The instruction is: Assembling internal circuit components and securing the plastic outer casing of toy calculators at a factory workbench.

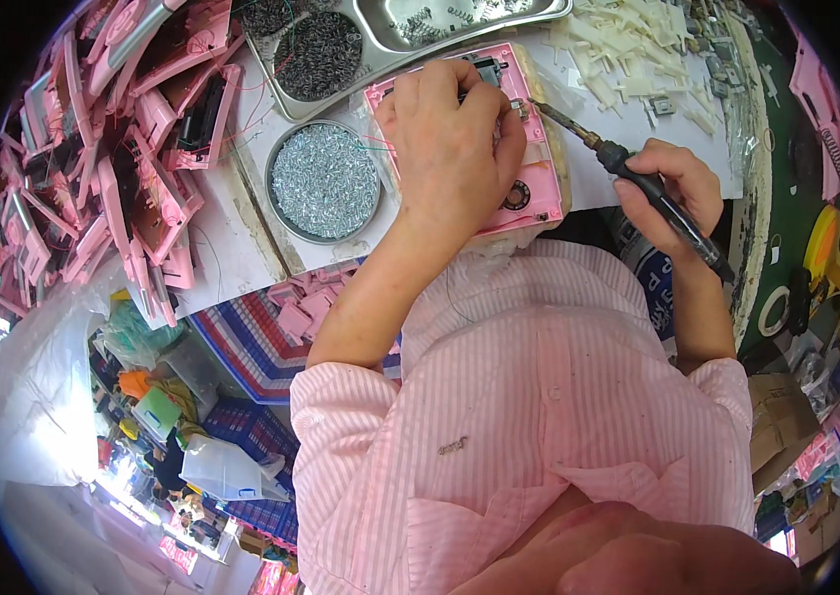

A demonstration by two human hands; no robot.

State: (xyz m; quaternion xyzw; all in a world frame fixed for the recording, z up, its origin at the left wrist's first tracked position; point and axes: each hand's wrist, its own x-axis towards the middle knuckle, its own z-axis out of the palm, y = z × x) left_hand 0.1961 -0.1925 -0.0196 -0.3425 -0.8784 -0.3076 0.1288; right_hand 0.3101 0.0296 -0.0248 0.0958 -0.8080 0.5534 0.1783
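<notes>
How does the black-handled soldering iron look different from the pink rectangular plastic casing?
The black-handled soldering iron is long and narrow; the pink rectangular plastic casing is broad and open. The iron slants, gripped in the right hand, while the casing lies beneath the left hand. Both are within the person's reach.

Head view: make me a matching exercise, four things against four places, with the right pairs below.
Things
1. black-handled soldering iron
2. small silvery metal pieces
3. cream plastic parts
4. pink plastic casing

Places
A. partly beneath the left hand
B. heaped at the picture's upper right
C. in the right hand
D. filling a round dish

Pairs: 1-C, 2-D, 3-B, 4-A
</notes>
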